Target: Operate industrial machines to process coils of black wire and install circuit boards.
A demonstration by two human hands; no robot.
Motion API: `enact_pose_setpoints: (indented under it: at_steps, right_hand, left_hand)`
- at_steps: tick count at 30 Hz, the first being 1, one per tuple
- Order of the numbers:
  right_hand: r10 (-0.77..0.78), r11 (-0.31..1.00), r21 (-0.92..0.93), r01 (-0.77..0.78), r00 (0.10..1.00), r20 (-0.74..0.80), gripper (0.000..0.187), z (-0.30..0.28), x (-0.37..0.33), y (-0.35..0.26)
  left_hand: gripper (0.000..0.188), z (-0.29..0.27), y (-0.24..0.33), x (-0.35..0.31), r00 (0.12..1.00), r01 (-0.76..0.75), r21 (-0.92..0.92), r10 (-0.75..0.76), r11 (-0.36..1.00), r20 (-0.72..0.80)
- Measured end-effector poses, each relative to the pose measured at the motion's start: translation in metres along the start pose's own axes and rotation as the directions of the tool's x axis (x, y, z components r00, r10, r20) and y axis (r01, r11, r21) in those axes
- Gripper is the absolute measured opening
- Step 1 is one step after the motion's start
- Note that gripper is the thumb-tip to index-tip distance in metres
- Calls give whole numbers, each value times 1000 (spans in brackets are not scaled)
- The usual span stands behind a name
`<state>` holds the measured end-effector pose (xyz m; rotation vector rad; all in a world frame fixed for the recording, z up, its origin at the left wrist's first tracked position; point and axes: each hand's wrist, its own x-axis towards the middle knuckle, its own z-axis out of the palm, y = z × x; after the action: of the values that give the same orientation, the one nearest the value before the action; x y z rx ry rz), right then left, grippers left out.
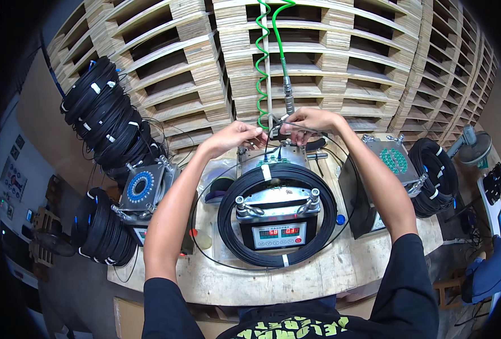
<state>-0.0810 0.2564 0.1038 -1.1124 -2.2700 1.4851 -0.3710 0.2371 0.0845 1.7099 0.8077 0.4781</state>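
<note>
A coil of black cable (pixel 228 226) rests around a polishing machine (pixel 277 248) with a red-lit display, clamp posts and a metal top plate. Behind that plate, my left hand (pixel 238 138) is closed in a pinch; what sits between its fingertips is too small to make out. Close to its right, my right hand (pixel 308 123) has its fingers closed on a thin black cable, which loops out to the right and round the coil. Small green connector holders (pixel 271 160) line the plate's far edge, just below both hands.
Similar machines flank this one: a left unit (pixel 143 189) with a blue ring of connectors, a right unit (pixel 394 158) with green ones. Black coils (pixel 101 113) are stacked at left. Wooden pallets (pixel 329 62) rise behind the wooden table (pixel 340 271). A green air hose (pixel 277 34) hangs down.
</note>
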Motion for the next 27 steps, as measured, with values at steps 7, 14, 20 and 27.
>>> enact_pose_setpoints:
  at_steps: [7, 14, 20, 27]
  right_hand:
    - [163, 975, -138, -176, 982, -96, 26, -34, 15, 24]
    - [513, 806, -354, -474, 858, 21, 82, -13, 64, 12]
    - [535, 835, -171, -523, 844, 34, 27, -18, 67, 41]
    - [240, 935, 258, -244, 970, 48, 29, -17, 36, 87]
  left_hand:
    - [40, -5, -15, 21, 989, -149, 501, 115, 853, 98]
    - [46, 2, -7, 37, 976, -109, 645, -41, 756, 213]
    - [46, 0, -22, 38, 981, -103, 435, 18, 894, 194]
    - [47, -1, -28, 37, 979, -89, 363, 15, 928, 202]
